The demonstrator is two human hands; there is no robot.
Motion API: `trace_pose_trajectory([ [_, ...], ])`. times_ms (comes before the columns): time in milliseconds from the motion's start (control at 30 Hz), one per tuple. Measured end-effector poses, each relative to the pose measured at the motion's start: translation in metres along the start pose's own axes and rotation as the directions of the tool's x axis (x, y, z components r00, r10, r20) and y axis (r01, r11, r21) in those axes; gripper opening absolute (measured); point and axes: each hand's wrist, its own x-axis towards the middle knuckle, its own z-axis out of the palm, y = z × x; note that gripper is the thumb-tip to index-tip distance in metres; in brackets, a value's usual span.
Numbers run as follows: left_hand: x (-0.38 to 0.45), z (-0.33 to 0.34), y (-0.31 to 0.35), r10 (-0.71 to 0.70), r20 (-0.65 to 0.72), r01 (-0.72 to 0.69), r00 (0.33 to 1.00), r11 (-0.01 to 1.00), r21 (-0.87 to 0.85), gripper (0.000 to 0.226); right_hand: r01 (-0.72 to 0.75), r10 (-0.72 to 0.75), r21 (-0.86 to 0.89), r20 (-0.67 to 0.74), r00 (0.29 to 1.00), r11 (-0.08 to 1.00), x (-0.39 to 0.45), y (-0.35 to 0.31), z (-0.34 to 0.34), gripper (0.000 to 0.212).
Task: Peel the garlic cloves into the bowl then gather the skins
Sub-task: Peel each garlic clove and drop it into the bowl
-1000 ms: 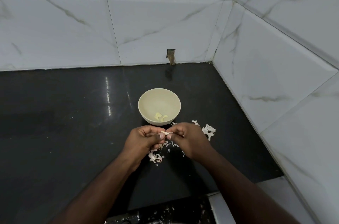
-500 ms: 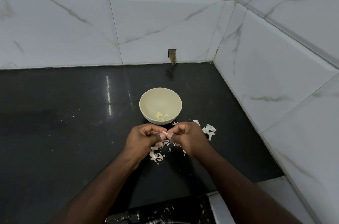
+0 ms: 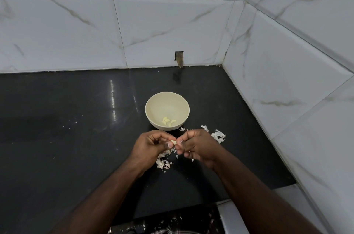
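Across the last second very little shifts on the black bench (image 3: 67, 138): the bowl (image 3: 153, 107) and the scattered skins lie where they did, and both hands stay low in front of the bowl. The change is small and sits between the hands — a second ago a pale sliver stretched across the gap from one thumb to the other, and now only a short, compact pale piece shows there. I judge that a strip of skin has come away or been drawn in, so this clove is nearer bare but not yet ready to drop; peeling is still the step in hand, and gathering has not begun.

The bowl stands just beyond the fingers, with a few peeled cloves (image 3: 168, 121) lying at its near inner side. Loose skins (image 3: 218, 136) lie on the bench just right of the right hand, and more skins (image 3: 162, 163) lie beneath and just behind the left hand.

The left hand (image 3: 151, 147) is curled tight, thumb and forefinger pinching the garlic clove (image 3: 173, 142) at its left end. The right hand (image 3: 197, 147) is curled as well, its fingertips closed on the clove's right end, the other fingers tucked under. The two pinches nearly touch — the clove is held above the bench, well short of the bowl's rim.
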Motion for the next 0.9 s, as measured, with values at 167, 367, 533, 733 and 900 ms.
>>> trace_pose_trajectory([
  [167, 0.002, -0.001, -0.001, -0.014, 0.002, 0.014, 1.000, 1.000, -0.024, 0.028, -0.027, 0.026, 0.029, 0.031, 0.999, 0.999, 0.001, -0.001, -0.001, 0.018],
  [367, 0.001, -0.001, -0.004, -0.051, 0.027, 0.053, 0.998, 0.996, -0.070, 0.024, -0.051, 0.048, 0.033, 0.071, 0.996, 0.998, 0.004, -0.001, -0.006, 0.015],
  [533, 0.003, -0.002, -0.005, -0.106, 0.010, 0.106, 0.994, 0.989, -0.106, 0.017, 0.098, -0.098, -0.172, 0.010, 0.995, 0.980, 0.007, -0.001, -0.006, 0.014],
  [733, 0.006, 0.005, 0.000, -0.179, -0.084, 0.164, 0.980, 0.974, -0.153, 0.006, 0.234, -0.391, -0.616, -0.132, 0.911, 0.752, 0.011, 0.008, 0.004, 0.017],
  [900, 0.010, 0.008, -0.002, -0.210, -0.147, 0.180, 0.967, 0.965, -0.193, 0.003, 0.270, -0.632, -0.864, -0.071, 0.771, 0.426, 0.010, 0.019, 0.014, 0.010],
])
